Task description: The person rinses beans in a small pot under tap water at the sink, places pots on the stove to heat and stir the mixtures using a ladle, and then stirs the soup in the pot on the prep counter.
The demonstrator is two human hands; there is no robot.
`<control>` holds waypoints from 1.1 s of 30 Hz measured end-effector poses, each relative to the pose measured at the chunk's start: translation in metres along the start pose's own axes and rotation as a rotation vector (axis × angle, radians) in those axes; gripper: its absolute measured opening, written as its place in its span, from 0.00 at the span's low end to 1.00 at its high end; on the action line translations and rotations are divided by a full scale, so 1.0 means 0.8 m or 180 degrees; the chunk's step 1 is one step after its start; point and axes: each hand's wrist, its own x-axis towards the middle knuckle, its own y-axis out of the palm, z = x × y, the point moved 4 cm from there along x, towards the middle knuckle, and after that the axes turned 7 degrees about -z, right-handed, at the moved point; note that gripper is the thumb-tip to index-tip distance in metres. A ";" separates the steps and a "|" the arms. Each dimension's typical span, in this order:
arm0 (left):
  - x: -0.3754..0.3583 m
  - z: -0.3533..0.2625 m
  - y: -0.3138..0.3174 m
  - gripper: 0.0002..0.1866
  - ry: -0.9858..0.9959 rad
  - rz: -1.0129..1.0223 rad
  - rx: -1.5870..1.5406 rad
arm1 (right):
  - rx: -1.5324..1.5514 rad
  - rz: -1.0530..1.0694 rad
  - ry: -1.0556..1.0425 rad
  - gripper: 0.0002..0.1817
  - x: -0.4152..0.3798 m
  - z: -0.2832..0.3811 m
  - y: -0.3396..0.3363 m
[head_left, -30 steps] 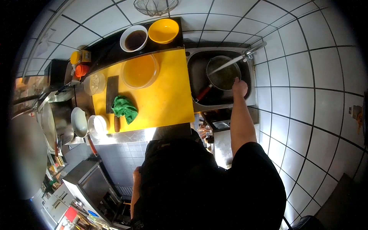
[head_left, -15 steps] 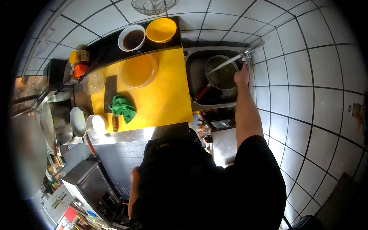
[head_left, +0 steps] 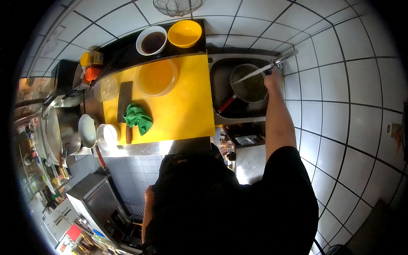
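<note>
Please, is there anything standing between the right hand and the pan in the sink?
Nothing visible stands between the right hand and the pan; the hand is at the pan's rim, though contact is unclear. The water stream falls into the pan beside the hand, not between them.

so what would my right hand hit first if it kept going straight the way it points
The tap, most likely: it lies just ahead of your right hand. Depth is unclear, so the fingers may already be touching it.
</note>
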 end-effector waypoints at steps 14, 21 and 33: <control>0.046 0.146 0.048 0.16 -0.0272 0.0241 -0.0784 | 0.0839 -0.0010 0.0441 0.42 0.022 -0.029 0.032; 0.015 0.023 0.008 0.16 0.0012 0.0079 0.0343 | 0.0993 -0.0003 0.0321 0.43 0.028 -0.036 0.039; 0.016 0.036 0.018 0.15 0.0069 -0.0003 0.0125 | 0.1195 0.0193 0.0584 0.41 -0.008 0.003 -0.007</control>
